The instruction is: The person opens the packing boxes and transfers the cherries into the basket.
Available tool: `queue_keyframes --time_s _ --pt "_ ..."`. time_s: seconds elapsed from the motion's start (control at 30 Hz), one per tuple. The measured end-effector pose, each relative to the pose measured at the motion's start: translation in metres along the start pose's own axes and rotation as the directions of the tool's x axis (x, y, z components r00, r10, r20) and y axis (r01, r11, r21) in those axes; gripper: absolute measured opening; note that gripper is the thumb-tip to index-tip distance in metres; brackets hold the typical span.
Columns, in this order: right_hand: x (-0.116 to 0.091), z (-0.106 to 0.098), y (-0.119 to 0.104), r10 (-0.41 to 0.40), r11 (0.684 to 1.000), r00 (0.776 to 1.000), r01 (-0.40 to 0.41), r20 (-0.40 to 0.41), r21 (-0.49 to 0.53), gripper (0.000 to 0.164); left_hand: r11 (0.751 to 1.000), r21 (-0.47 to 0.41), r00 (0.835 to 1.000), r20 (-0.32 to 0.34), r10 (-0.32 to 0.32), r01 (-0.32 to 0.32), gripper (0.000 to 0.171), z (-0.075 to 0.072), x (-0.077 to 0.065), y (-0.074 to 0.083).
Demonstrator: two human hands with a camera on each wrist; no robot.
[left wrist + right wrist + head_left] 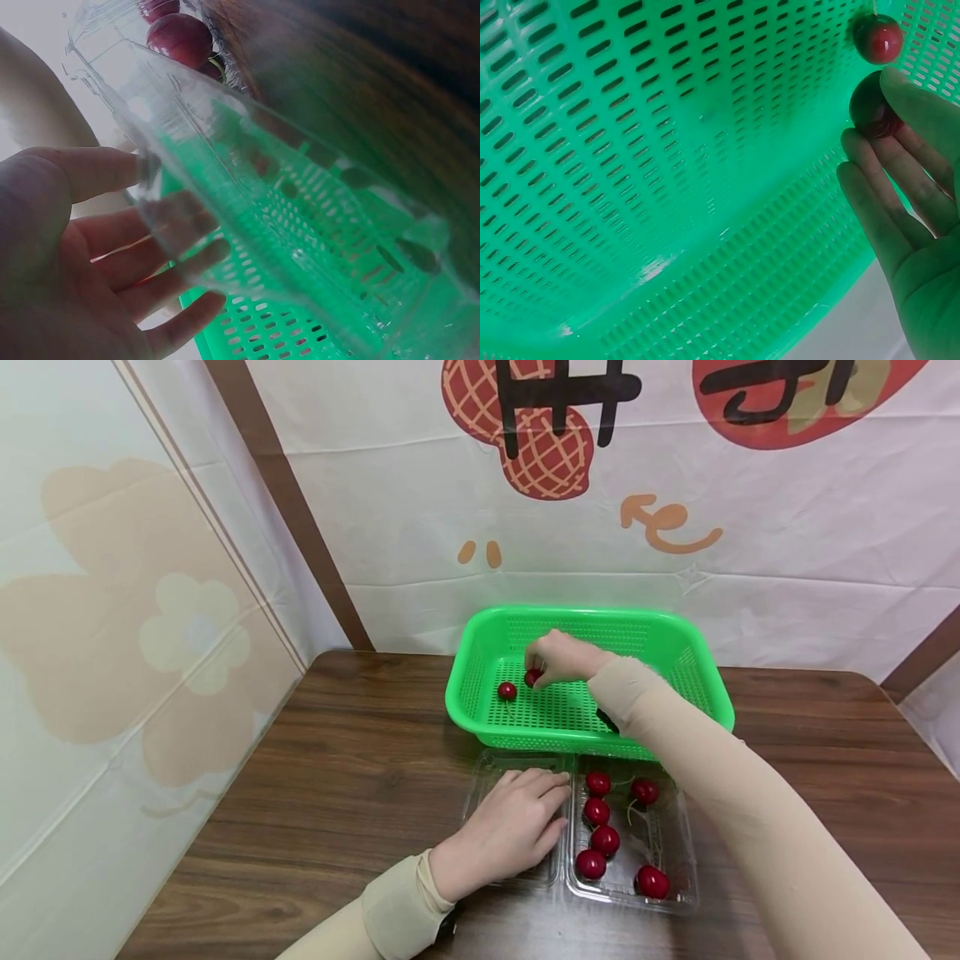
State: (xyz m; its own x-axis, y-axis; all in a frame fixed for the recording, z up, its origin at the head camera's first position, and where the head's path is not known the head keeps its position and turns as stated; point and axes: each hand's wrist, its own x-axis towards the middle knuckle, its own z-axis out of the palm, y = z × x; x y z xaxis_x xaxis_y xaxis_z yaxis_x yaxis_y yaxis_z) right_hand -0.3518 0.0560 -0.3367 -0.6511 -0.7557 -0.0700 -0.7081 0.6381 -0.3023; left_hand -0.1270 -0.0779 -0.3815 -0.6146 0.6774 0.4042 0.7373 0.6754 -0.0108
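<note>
My right hand (564, 657) reaches down into the green plastic basket (459, 693) and pinches a dark red cherry (871, 105) between thumb and fingertips. A second cherry (507, 691) lies on the basket floor just left of it, its stem showing. Nearer to me, my left hand (517, 818) rests with fingers extended on the lid half of a clear plastic clamshell box (480, 777). In the left wrist view its fingers (180, 262) touch the clear plastic. Several cherries (597, 812) sit in the box's right half, some with stems.
The clamshell lies spread flat in front of the basket on a dark wooden table (360, 760). Behind the table hangs a white printed cloth (405, 510). My right forearm (735, 785) passes over the basket's near right rim.
</note>
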Motion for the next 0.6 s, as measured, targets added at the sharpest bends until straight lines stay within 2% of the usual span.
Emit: queue_keyframes --time_s 0.6 --pt "0.011 0.014 0.003 0.037 0.999 0.999 -0.037 0.026 0.002 0.030 1.000 0.002 1.000 0.004 -0.001 0.001 0.032 0.001 -0.001 0.000"
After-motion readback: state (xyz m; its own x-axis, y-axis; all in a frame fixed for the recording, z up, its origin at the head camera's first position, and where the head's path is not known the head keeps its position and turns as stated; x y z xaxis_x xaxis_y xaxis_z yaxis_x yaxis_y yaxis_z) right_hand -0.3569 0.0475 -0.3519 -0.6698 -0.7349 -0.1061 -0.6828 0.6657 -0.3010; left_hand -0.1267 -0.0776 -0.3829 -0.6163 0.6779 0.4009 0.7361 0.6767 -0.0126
